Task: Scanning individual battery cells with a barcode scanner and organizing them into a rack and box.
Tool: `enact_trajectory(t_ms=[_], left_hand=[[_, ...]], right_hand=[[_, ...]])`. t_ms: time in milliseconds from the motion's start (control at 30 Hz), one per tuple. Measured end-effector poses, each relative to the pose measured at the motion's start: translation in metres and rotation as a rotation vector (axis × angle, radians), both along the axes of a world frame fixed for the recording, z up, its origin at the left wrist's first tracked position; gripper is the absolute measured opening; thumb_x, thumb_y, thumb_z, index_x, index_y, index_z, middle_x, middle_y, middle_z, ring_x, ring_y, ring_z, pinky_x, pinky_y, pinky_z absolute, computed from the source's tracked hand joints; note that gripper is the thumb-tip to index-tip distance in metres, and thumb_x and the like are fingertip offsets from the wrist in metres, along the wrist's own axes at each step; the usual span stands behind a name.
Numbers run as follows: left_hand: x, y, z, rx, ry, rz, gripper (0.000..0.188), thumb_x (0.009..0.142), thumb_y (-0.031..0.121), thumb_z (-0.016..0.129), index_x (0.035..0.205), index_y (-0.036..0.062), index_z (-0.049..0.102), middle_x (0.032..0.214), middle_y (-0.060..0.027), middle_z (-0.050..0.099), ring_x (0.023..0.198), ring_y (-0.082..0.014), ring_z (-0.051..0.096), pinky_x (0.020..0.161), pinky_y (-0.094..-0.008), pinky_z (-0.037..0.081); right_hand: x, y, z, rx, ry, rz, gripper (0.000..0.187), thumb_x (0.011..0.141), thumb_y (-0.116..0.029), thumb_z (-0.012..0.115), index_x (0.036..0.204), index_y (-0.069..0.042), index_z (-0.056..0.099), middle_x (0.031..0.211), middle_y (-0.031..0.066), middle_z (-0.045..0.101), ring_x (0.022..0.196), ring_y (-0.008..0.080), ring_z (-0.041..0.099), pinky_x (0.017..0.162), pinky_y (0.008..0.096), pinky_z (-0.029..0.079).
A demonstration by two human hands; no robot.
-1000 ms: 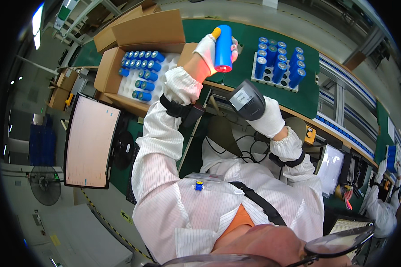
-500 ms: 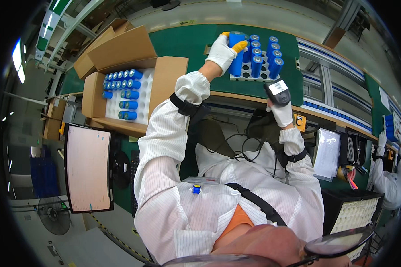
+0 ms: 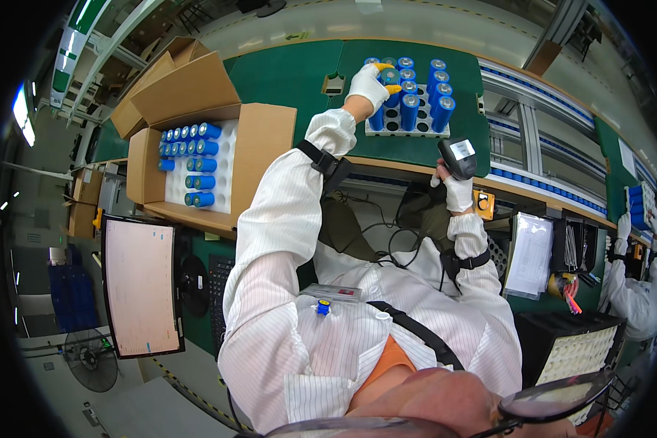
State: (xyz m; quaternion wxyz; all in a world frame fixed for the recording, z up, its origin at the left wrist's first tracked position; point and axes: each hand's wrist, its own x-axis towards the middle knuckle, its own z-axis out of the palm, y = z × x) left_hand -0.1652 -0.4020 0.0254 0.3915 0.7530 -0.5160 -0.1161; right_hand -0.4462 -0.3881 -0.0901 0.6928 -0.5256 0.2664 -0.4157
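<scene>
My left hand (image 3: 370, 85), in a white glove with yellow fingertips, grips a blue battery cell (image 3: 390, 77) near its top. That cell stands among several upright blue cells (image 3: 441, 111) in a white tray with round holes (image 3: 416, 134); its lower end is partly hidden. In my right hand (image 3: 458, 193), white-gloved with some fingertips bare, is a dark handheld scanner (image 3: 458, 158) with a white label, held just off the tray's near right corner.
An open cardboard box (image 3: 265, 157) to the left holds more blue cells in a white insert. A monitor (image 3: 140, 285) stands nearer on the left. A roller conveyor (image 3: 547, 188) runs at right. Another person (image 3: 633, 281) works at far right.
The cell in my left hand has gone down from above the tray to stand among the others. My right hand still holds the scanner; the whole view has shifted slightly.
</scene>
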Motion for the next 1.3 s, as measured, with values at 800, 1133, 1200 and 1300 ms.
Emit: enact_trajectory(t_ms=[800,1133,1200,1300], left_hand=[[-0.027,-0.008,0.004,0.417,-0.573,0.278,0.056,0.072,0.048,0.075,0.110,0.0081,0.069,0.122,-0.0096,0.053,0.116,-0.0289,0.045,0.094,-0.0417,0.042],[-0.022,-0.001,0.018,0.522,-0.530,0.303,0.052,0.072,0.048,0.077,0.108,0.0107,0.070,0.122,-0.0100,0.055,0.117,-0.0302,0.047,0.091,-0.0413,0.046],[-0.035,0.016,0.060,0.435,-0.452,0.205,0.044,0.074,0.038,0.077,0.106,0.0097,0.070,0.119,-0.0141,0.061,0.112,-0.0325,0.056,0.088,-0.0450,0.050],[-0.065,0.059,0.139,0.409,-0.341,0.036,0.033,0.086,0.032,0.063,0.108,0.0070,0.067,0.107,-0.0172,0.067,0.100,-0.0340,0.064,0.088,-0.0423,0.051]], right_hand=[[0.002,-0.001,-0.005,0.006,-0.050,0.029,0.025,0.084,0.000,0.067,0.109,0.001,0.060,0.087,0.0060,0.063,0.060,0.0138,0.058,0.057,0.0271,0.047],[0.007,-0.001,-0.009,0.020,-0.011,0.012,0.022,0.086,-0.003,0.065,0.107,0.002,0.060,0.077,0.0070,0.062,0.063,0.0150,0.059,0.062,0.0285,0.048],[0.004,-0.006,-0.020,-0.024,0.034,0.027,0.020,0.087,-0.007,0.066,0.105,0.001,0.060,0.074,0.0062,0.062,0.064,0.0153,0.059,0.061,0.0282,0.047],[-0.001,-0.009,-0.019,-0.128,0.103,-0.050,0.017,0.088,-0.008,0.066,0.103,-0.001,0.061,0.072,0.0050,0.062,0.061,0.0146,0.059,0.059,0.0282,0.047]])
